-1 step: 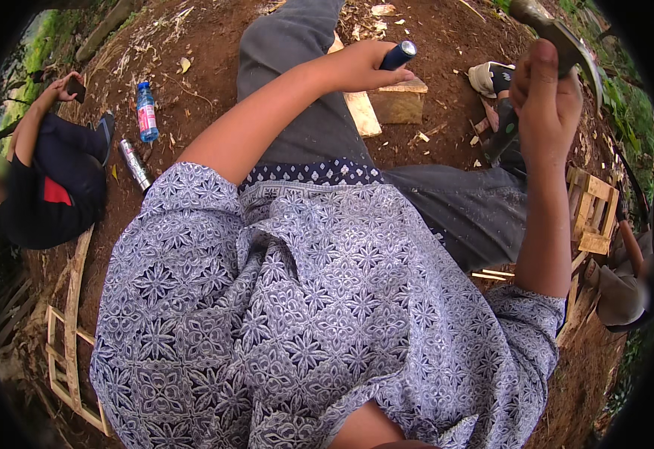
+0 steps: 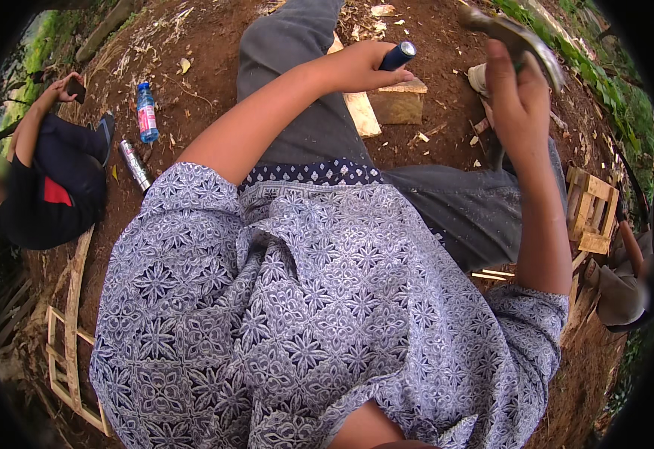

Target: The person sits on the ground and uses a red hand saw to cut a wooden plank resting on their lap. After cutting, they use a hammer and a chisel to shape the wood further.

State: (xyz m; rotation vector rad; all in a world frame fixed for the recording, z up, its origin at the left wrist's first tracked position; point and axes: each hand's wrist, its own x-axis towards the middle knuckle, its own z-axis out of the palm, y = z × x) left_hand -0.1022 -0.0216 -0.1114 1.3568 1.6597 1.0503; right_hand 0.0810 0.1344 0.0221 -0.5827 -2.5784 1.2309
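Observation:
My left hand (image 2: pixel 360 69) is wrapped round the dark blue handle of a chisel (image 2: pixel 397 57), whose metal-capped butt end faces up. Its blade is hidden below the hand. Under and beside that hand lie a squared wooden block (image 2: pixel 402 103) and a pale board (image 2: pixel 363 114), close to my left leg. Raised to the right, my right hand (image 2: pixel 523 101) grips a hammer (image 2: pixel 520 39) with its thumb up near the head. The metal head hangs apart from the chisel, and most of the hammer's handle is covered by my fingers and wrist.
A water bottle (image 2: pixel 146 112) and a silver flask (image 2: pixel 134 166) lie on the dirt at left, near a seated person (image 2: pixel 50 176) with a phone. Wooden frames (image 2: pixel 592 208) stand at right, beside another person (image 2: pixel 625 288). Wood chips litter the ground.
My right hand and the hammer have moved left, nearer the chisel. My left hand and the chisel have kept their place.

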